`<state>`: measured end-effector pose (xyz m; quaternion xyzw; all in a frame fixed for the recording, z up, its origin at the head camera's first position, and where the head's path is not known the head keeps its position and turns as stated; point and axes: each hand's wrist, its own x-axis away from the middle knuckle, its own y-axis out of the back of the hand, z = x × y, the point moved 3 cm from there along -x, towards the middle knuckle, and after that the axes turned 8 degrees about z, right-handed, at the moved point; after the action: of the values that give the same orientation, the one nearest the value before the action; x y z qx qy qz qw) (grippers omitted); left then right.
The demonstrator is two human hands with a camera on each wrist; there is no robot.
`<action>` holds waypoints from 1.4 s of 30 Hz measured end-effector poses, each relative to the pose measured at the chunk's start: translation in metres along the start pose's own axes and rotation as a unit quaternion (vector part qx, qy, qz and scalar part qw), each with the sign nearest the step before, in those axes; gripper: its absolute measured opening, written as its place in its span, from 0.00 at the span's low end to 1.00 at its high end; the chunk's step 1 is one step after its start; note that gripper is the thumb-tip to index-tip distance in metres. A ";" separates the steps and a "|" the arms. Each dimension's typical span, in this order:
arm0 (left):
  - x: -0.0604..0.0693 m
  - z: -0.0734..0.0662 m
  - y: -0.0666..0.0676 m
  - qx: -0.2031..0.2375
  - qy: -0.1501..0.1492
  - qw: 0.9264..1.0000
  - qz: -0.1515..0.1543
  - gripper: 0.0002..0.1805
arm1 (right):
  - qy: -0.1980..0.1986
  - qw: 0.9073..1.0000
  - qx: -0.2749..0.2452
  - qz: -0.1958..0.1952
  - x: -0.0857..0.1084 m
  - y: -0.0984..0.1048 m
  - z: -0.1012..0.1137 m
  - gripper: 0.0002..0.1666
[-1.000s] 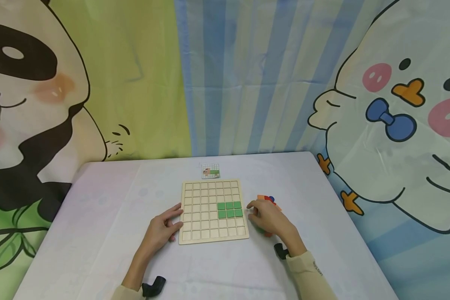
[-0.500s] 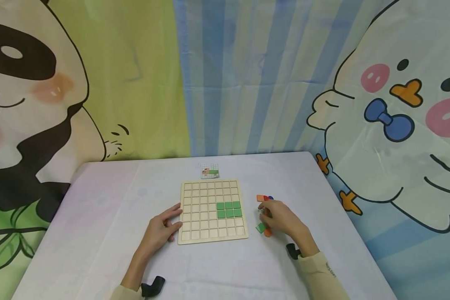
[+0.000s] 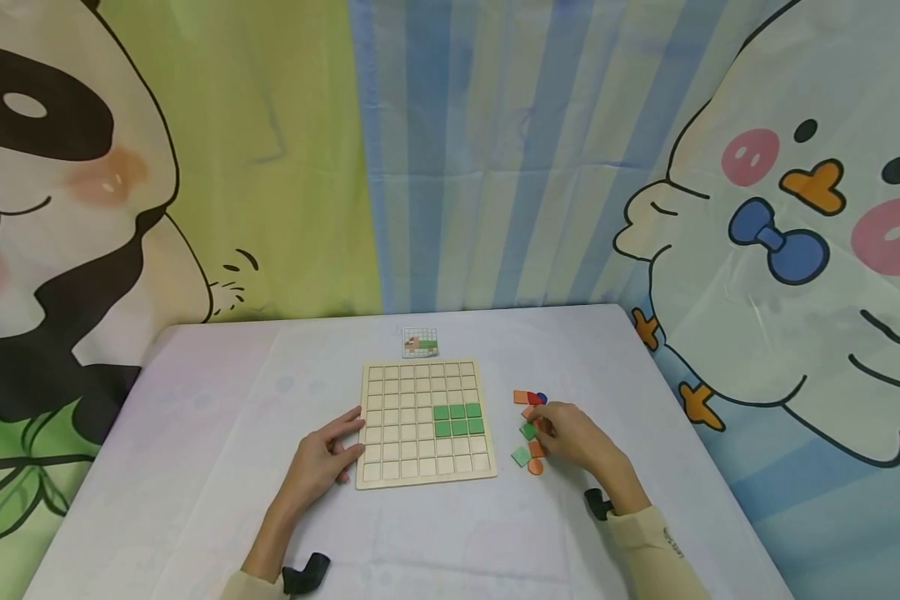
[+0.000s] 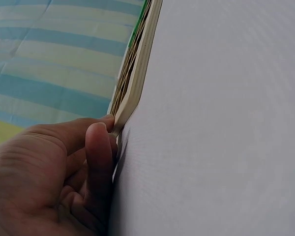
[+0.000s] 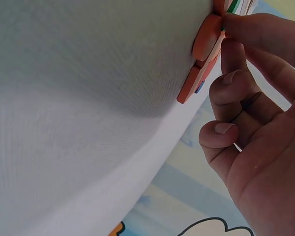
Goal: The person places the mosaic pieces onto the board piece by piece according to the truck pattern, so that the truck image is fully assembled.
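A pale wooden grid board (image 3: 397, 442) lies on the table, with several green square tiles (image 3: 458, 419) set in its right-hand cells. My left hand (image 3: 320, 454) rests at the board's left edge, thumb and forefinger spread apart along the rim; the left wrist view shows fingertips (image 4: 99, 135) against the board's corner (image 4: 130, 105). Beyond the board's right side, my right hand (image 3: 573, 433) reaches into loose orange, red, blue and green tiles. Its fingertips are at a green tile (image 3: 528, 430) and orange pieces (image 5: 206, 37). Whether they pinch one is hidden.
A small printed pattern card (image 3: 420, 342) lies behind the board. A pale green tile (image 3: 521, 457) and an orange round piece (image 3: 536, 467) lie at the near end of the loose tiles. A white cloth (image 3: 195, 467) covers the table.
My right hand has moved from the board's right edge rightward to the loose tiles, uncovering several of them. The left hand and the green tiles on the board stay in place.
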<state>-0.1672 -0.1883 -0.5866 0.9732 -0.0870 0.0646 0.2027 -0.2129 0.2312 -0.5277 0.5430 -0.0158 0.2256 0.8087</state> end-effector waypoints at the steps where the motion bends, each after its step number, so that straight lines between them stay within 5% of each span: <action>1: 0.000 0.000 0.000 0.000 0.000 1.000 0.000 0.29 | 0.002 1.000 0.000 0.000 0.000 0.000 -0.001 0.10; 42: 0.000 0.000 0.000 -0.003 0.004 1.000 0.000 0.29 | 0.020 1.000 0.008 0.018 -0.007 -0.001 -0.003 0.13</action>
<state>-0.1670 -0.1884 -0.5867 0.9725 -0.0860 0.0683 0.2055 -0.2194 0.2310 -0.5311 0.5440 -0.0076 0.2513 0.8006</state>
